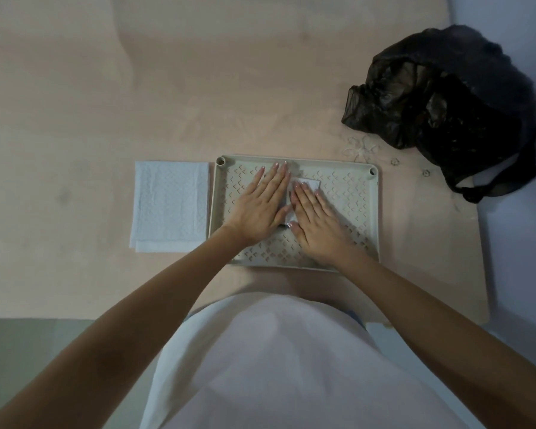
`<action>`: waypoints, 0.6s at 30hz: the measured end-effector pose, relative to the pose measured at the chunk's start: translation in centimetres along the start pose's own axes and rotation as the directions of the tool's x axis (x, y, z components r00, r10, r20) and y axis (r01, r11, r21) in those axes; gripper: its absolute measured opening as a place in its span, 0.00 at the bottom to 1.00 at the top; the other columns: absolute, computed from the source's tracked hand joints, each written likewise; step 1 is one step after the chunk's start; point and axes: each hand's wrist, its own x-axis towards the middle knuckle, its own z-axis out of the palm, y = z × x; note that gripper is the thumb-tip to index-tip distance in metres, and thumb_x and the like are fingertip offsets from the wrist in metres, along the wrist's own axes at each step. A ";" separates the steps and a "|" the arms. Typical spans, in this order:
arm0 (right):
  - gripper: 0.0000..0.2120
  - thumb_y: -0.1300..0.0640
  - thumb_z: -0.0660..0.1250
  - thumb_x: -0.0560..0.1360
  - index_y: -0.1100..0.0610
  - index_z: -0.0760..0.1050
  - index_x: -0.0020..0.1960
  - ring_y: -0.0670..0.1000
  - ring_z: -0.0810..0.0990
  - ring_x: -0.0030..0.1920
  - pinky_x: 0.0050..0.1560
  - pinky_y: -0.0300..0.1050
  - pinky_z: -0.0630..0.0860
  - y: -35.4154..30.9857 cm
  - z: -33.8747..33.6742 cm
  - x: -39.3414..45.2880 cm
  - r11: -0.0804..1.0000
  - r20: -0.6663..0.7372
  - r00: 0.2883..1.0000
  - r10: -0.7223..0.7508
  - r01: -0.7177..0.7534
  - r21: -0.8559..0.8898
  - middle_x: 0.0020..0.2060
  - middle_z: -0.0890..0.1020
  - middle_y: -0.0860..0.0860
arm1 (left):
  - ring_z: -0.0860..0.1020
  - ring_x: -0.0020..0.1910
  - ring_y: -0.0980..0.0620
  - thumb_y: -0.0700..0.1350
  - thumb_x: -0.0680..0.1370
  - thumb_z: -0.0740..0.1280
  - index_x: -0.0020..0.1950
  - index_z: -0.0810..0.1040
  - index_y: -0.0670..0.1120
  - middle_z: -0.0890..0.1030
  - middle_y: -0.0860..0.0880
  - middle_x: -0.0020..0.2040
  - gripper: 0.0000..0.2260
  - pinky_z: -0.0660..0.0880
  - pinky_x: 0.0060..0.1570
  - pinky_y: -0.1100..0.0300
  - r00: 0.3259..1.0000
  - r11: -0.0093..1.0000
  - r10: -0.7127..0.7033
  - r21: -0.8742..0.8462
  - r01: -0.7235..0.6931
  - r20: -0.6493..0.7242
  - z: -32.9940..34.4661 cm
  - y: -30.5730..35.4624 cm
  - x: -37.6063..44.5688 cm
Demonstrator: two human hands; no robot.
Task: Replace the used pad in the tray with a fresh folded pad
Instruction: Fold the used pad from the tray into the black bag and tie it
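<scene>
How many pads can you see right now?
2. One folded pad lies flat on the table left of the tray. A smaller folded pad sits in the tray under both hands. Any others aren't visible.

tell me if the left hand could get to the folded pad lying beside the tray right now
Probably yes. The left hand lies flat on the small white pad in the tray, and the folded pad lies just left of the tray's rim with nothing between them, so lifting over the rim should do.
</scene>
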 end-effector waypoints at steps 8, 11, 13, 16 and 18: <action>0.29 0.48 0.36 0.82 0.66 0.52 0.74 0.56 0.56 0.75 0.73 0.55 0.53 0.5 -0.8 0.0 0.997 0.008 0.999 -0.033 0.033 0.064 0.74 0.58 0.61 | 0.59 0.75 0.44 0.53 0.82 0.39 0.74 0.60 0.37 0.61 0.40 0.75 0.28 0.54 0.73 0.47 0.999 0.998 -0.037 -0.056 0.037 0.001 0.8 0.8 -1.0; 0.29 0.48 0.36 0.82 0.66 0.52 0.74 0.57 0.56 0.75 0.73 0.54 0.51 0.6 -0.9 0.0 0.996 0.044 0.999 -0.031 0.027 0.084 0.74 0.58 0.61 | 0.61 0.74 0.44 0.53 0.82 0.40 0.74 0.60 0.37 0.63 0.40 0.74 0.28 0.55 0.72 0.46 0.998 0.996 -0.056 -0.068 0.055 -0.013 1.0 0.9 -1.0; 0.29 0.47 0.34 0.81 0.65 0.51 0.74 0.56 0.55 0.75 0.74 0.51 0.47 0.7 -1.1 0.0 0.993 0.038 0.998 -0.043 0.038 0.114 0.74 0.58 0.60 | 0.61 0.74 0.45 0.53 0.82 0.39 0.74 0.60 0.37 0.63 0.40 0.74 0.28 0.54 0.72 0.47 0.998 0.996 -0.056 -0.070 0.056 -0.005 1.1 0.8 -1.0; 0.28 0.47 0.36 0.81 0.63 0.51 0.75 0.52 0.50 0.76 0.76 0.49 0.44 0.7 -1.9 -0.1 0.975 -0.051 0.999 0.002 0.010 0.221 0.76 0.54 0.58 | 0.61 0.74 0.45 0.52 0.82 0.39 0.74 0.61 0.37 0.63 0.40 0.74 0.28 0.53 0.73 0.48 0.998 0.996 -0.067 -0.060 0.066 -0.009 1.2 0.8 -1.0; 0.28 0.48 0.40 0.81 0.61 0.49 0.76 0.50 0.46 0.77 0.76 0.47 0.43 0.7 -2.7 0.2 0.934 -0.098 0.987 0.125 -0.084 0.348 0.76 0.51 0.54 | 0.60 0.75 0.46 0.52 0.82 0.39 0.74 0.60 0.37 0.62 0.41 0.75 0.28 0.51 0.73 0.49 0.997 0.995 -0.080 -0.061 0.079 -0.009 1.3 0.9 -1.0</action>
